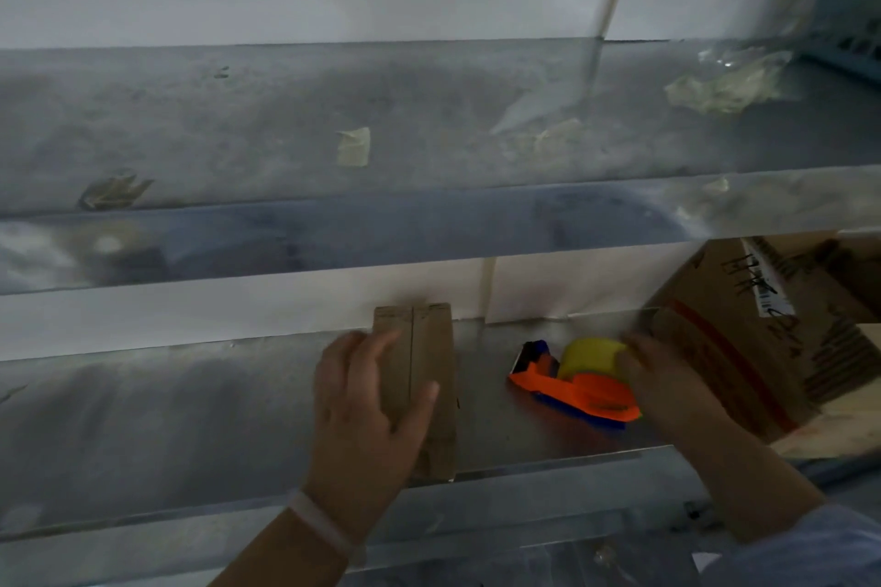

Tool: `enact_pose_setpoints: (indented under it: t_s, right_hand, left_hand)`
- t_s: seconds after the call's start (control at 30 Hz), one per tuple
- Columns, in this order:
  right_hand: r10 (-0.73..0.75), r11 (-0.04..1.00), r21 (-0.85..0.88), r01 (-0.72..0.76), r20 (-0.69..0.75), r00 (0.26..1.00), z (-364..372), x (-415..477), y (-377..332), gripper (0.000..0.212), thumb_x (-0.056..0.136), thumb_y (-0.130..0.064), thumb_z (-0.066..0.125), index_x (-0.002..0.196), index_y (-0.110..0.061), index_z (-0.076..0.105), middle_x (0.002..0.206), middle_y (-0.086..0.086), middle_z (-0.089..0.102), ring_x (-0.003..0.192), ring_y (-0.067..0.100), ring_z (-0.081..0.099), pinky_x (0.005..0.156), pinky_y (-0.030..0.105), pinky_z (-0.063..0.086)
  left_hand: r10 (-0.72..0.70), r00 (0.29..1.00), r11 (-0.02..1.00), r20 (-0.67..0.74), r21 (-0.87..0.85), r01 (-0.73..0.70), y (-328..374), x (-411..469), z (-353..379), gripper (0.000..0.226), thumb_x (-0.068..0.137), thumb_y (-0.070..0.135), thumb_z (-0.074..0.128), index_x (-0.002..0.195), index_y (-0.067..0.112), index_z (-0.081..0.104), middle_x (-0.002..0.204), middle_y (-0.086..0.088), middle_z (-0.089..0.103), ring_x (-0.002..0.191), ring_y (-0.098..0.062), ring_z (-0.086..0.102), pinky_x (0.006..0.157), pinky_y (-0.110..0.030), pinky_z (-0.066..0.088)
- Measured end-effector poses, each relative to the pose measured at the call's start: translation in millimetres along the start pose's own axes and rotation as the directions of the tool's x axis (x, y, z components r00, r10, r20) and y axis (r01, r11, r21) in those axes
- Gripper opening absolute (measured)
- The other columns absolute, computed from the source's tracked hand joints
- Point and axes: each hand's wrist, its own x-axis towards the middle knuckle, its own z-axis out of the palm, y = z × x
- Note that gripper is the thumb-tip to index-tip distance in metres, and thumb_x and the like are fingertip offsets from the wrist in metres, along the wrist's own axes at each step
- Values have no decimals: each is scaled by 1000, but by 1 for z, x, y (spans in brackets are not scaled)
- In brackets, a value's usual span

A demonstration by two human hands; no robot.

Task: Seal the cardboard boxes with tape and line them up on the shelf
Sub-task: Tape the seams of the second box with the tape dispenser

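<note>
Resting flat with straight fingers on the small cardboard box point(429, 343), the left hand point(367, 405) likely stops it sliding on the shelf point(167, 419). The right hand point(658, 377) touches the tape dispenser point(586, 391) nearby, but it is too blurry to tell if it grips.

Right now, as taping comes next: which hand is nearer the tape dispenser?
The right hand: it is at the yellow roll of the tape dispenser. The left hand rests on the small cardboard box, apart from the dispenser, to its left.
</note>
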Motion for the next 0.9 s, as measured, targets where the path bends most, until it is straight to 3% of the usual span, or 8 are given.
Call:
enact_pose_setpoints:
  t_s: [0.1, 0.17, 0.27, 0.33, 0.43, 0.63, 0.8, 0.9]
  right_hand:
    - [24, 999, 46, -26, 52, 998, 5, -6, 10, 31, 98, -34, 47, 126, -22, 53, 121, 15, 60, 103, 31, 57, 82, 31, 38]
    - [41, 997, 56, -45, 80, 996, 9, -13, 12, 29, 96, -43, 47, 119, -26, 53, 110, 10, 63, 95, 27, 59, 80, 33, 43]
    - [-33, 999, 30, 32, 52, 998, 17, -23, 11, 28, 94, -44, 51, 114, -25, 56, 104, 7, 65, 94, 25, 61, 82, 35, 47]
    - [-142, 990, -5, 142, -15, 990, 22, -30, 11, 29, 93, -42, 54, 114, -22, 59, 104, 7, 65, 96, 25, 60, 84, 34, 46]
    - [-255, 966, -52, 253, -37, 966, 24, -36, 14, 30, 93, -44, 53, 115, -25, 60, 106, 0, 63, 100, 22, 57, 89, 34, 45]
    - [-364, 921, 150, 359, 0, 932, 19, -39, 34, 26, 93, -31, 58, 118, -33, 64, 109, -12, 62, 102, 4, 56, 89, 19, 41]
    - [10, 674, 727, -132, 170, 985, 9, -38, 42, 26, 102, -30, 42, 121, -31, 59, 122, 2, 61, 110, 15, 59, 92, 38, 49]
    - [-60, 344, 770, -537, 589, 806, 3, -38, 41, 41, 102, -25, 38, 137, -5, 48, 132, 23, 55, 100, 10, 68, 77, 30, 54]
  left_hand:
    - [31, 950, 961, 309, -270, 56, 42, 3, 27, 17, 85, 46, 58, 102, 44, 57, 101, 25, 57, 95, 7, 56, 79, -6, 41]
    - [-186, 739, 886, 648, -214, 410, 68, 1, 58, 3, 90, 48, 56, 92, 45, 57, 90, 24, 61, 84, 10, 58, 71, -7, 44]
    - [-410, 254, 422, 876, -65, 904, 84, -6, 113, 22, 96, 47, 48, 100, 28, 58, 95, 7, 64, 84, -4, 58, 82, -28, 47]
    - [-413, 109, 77, 904, -84, 993, 88, -9, 139, 37, 96, 47, 47, 112, 16, 58, 107, -8, 64, 86, -15, 57, 87, -32, 43]
    - [-470, 148, -29, 870, -184, 983, 86, -14, 159, 38, 94, 39, 55, 115, 8, 61, 107, -10, 68, 86, -18, 62, 86, -32, 45]
    - [-560, 277, 108, 781, -262, 959, 87, -25, 152, 23, 92, 29, 60, 107, 13, 64, 98, -12, 70, 83, -23, 66, 66, -31, 52]
    - [-463, 434, 246, 773, -358, 901, 93, -30, 119, 26, 91, 23, 57, 112, 9, 63, 112, -22, 68, 101, -37, 65, 86, -44, 54]
    - [-353, 511, 154, 784, -489, 858, 99, -31, 99, 37, 83, 25, 58, 115, 6, 65, 114, -21, 68, 106, -36, 65, 92, -50, 52]
